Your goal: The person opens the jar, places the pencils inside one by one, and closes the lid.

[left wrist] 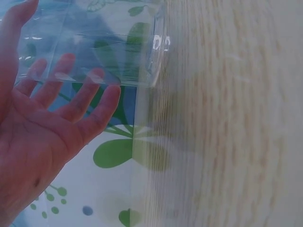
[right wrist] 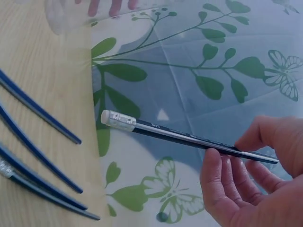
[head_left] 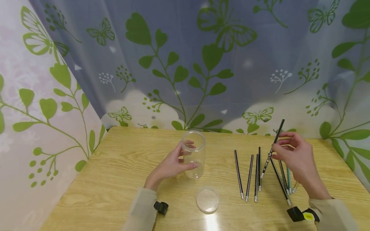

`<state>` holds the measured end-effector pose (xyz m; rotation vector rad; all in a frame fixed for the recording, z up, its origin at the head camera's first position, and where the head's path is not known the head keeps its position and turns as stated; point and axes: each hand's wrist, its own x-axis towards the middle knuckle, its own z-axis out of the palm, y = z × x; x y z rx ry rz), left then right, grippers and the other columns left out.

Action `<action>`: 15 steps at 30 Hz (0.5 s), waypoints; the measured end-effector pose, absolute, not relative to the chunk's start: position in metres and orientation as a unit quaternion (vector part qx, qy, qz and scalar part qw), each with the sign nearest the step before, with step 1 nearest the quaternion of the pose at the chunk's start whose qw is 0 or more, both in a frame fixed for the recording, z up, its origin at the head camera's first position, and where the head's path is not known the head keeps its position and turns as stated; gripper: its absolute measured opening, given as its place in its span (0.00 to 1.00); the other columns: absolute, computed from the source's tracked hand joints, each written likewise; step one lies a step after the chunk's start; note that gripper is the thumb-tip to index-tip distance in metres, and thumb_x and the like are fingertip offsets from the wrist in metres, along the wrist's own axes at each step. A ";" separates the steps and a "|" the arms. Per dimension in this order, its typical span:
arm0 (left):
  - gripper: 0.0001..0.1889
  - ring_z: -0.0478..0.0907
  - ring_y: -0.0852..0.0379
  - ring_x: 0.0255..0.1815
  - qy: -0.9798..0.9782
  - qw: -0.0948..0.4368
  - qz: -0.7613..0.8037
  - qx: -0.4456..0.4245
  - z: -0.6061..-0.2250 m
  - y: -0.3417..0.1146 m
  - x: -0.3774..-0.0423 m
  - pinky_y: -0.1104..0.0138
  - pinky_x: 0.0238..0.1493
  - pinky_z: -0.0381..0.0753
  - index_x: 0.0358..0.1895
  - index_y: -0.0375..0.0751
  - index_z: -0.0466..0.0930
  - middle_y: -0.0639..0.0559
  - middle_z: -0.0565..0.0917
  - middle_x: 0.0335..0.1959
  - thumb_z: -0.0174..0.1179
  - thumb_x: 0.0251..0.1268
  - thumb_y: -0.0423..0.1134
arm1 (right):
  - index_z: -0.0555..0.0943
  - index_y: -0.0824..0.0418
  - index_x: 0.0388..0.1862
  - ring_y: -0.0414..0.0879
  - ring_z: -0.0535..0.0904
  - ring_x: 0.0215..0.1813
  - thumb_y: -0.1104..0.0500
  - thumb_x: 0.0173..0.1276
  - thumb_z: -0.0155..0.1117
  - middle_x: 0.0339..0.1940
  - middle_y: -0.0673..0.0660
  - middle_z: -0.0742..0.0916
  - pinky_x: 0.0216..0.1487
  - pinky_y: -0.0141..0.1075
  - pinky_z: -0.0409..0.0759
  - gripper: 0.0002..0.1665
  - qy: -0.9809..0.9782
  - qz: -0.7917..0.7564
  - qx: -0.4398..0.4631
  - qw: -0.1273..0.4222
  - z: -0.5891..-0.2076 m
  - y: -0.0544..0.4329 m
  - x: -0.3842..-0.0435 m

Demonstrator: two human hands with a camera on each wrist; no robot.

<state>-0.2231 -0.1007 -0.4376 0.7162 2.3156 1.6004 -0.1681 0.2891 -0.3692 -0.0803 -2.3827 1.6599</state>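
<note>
A clear, open-topped plastic jar [head_left: 198,157] stands upright on the table, with my left hand [head_left: 176,162] around its left side, thumb in front and fingers behind. In the left wrist view the fingertips [left wrist: 97,73] lie along the jar's wall. My right hand [head_left: 296,160] pinches a dark striped pencil [head_left: 268,160] between thumb and fingers, above the table. The pencil is tilted, its eraser end [right wrist: 118,119] down and to the left. Below and beside the right hand lie several more pencils [head_left: 250,178], mostly dark, one teal [head_left: 288,181], partly hidden by the hand.
A round clear lid [head_left: 207,201] lies on the wooden table [head_left: 115,192] in front of the jar. A patterned curtain [head_left: 179,64] hangs along the table's back edge, and a similar leaf-printed cloth [head_left: 43,112] borders the left side.
</note>
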 end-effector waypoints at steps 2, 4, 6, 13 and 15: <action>0.38 0.70 0.38 0.74 0.792 0.119 0.547 0.246 -0.437 -0.101 -0.223 0.39 0.72 0.72 0.72 0.67 0.61 0.54 0.71 0.73 0.72 0.64 0.46 | 0.73 0.48 0.54 0.30 0.84 0.36 0.69 0.72 0.62 0.37 0.38 0.82 0.35 0.30 0.89 0.20 -0.799 0.588 -0.022 0.128 -0.366 0.287 -0.169; 0.38 0.70 0.38 0.74 0.791 0.120 0.547 0.246 -0.437 -0.101 -0.223 0.39 0.72 0.72 0.72 0.66 0.61 0.54 0.71 0.73 0.72 0.64 0.46 | 0.73 0.49 0.53 0.32 0.84 0.36 0.71 0.71 0.62 0.37 0.40 0.82 0.34 0.29 0.89 0.20 -0.774 0.617 -0.014 0.138 -0.362 0.285 -0.169; 0.37 0.70 0.38 0.74 0.792 0.120 0.546 0.246 -0.437 -0.100 -0.223 0.40 0.72 0.72 0.72 0.66 0.61 0.54 0.70 0.73 0.72 0.64 0.46 | 0.74 0.51 0.52 0.33 0.84 0.35 0.72 0.69 0.62 0.37 0.43 0.82 0.33 0.29 0.89 0.21 -0.748 0.647 -0.003 0.148 -0.359 0.282 -0.169; 0.37 0.70 0.40 0.74 0.799 0.121 0.537 0.243 -0.437 -0.100 -0.224 0.42 0.72 0.74 0.72 0.67 0.62 0.55 0.70 0.73 0.72 0.64 0.46 | 0.75 0.56 0.51 0.37 0.85 0.36 0.77 0.66 0.61 0.39 0.49 0.83 0.34 0.31 0.90 0.21 -0.687 0.703 0.029 0.183 -0.350 0.269 -0.169; 0.37 0.70 0.40 0.74 0.797 0.121 0.538 0.246 -0.437 -0.101 -0.224 0.42 0.72 0.74 0.72 0.67 0.62 0.55 0.70 0.74 0.72 0.64 0.46 | 0.75 0.58 0.52 0.38 0.85 0.36 0.78 0.66 0.61 0.39 0.50 0.83 0.35 0.32 0.90 0.21 -0.672 0.715 0.039 0.192 -0.346 0.265 -0.169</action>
